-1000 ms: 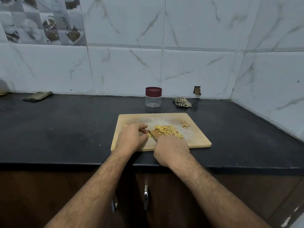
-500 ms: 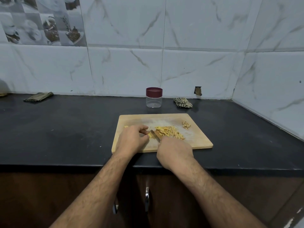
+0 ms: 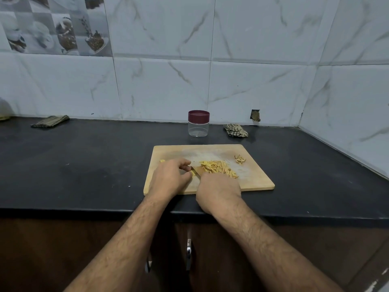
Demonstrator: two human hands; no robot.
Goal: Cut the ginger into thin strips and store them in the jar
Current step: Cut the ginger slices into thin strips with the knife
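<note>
A wooden cutting board (image 3: 254, 182) lies on the black counter. A pile of thin yellow ginger strips (image 3: 219, 168) sits in its middle. My left hand (image 3: 168, 179) has its fingers curled over a small ginger piece (image 3: 192, 173), which is mostly hidden. My right hand (image 3: 217, 191) grips a knife whose blade (image 3: 197, 170) rests against that piece, beside the pile; the handle is hidden. A clear jar with a maroon lid (image 3: 198, 123), closed, stands behind the board.
A few ginger scraps (image 3: 240, 159) lie at the board's far right, and one small bit (image 3: 162, 161) at its left edge. A crumpled checked cloth (image 3: 235, 130) sits right of the jar. A folded cloth (image 3: 50, 121) lies far left. Tiled walls close the back and right.
The knife blade has shifted slightly between slices beside my left fingers. The view has drifted a little; both hands stay in the same place on the board.
</note>
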